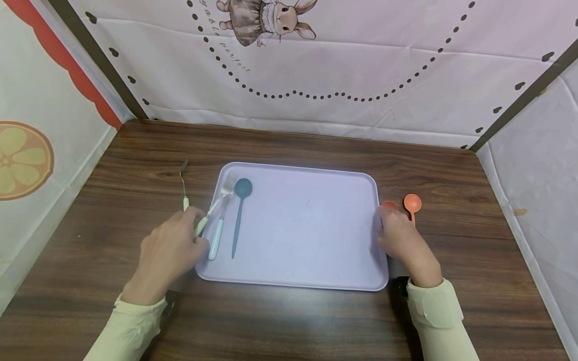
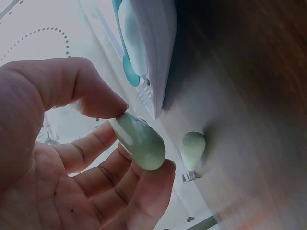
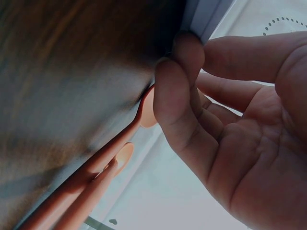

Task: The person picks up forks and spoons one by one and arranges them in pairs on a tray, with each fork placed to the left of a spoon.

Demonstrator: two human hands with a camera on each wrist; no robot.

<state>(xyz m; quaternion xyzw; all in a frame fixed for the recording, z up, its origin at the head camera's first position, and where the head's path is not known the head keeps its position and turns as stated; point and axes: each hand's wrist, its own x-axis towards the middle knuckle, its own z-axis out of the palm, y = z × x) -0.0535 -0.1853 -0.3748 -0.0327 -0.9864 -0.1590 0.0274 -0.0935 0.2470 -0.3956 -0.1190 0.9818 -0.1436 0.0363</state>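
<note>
My left hand (image 1: 169, 250) pinches the light green handle of a fork (image 2: 139, 141) between thumb and fingers. Its tines lie over the left part of a pale lavender tray (image 1: 307, 225). Below that fork, a utensil with a light blue handle (image 1: 216, 239) lies on the tray beside a teal spoon (image 1: 243, 188). Left of the tray, a second utensil with a light green handle (image 1: 185, 202) rests on the table. My right hand (image 1: 402, 240) has curled fingers at the tray's right rim and seems to grip it. It partly hides one orange spoon (image 3: 148, 108).
Another orange spoon (image 1: 412, 203) lies on the dark wooden table (image 1: 289, 321), right of my right hand. Printed white cloth (image 1: 384, 60) stands along the table's back edge, with light panels on the left and right sides.
</note>
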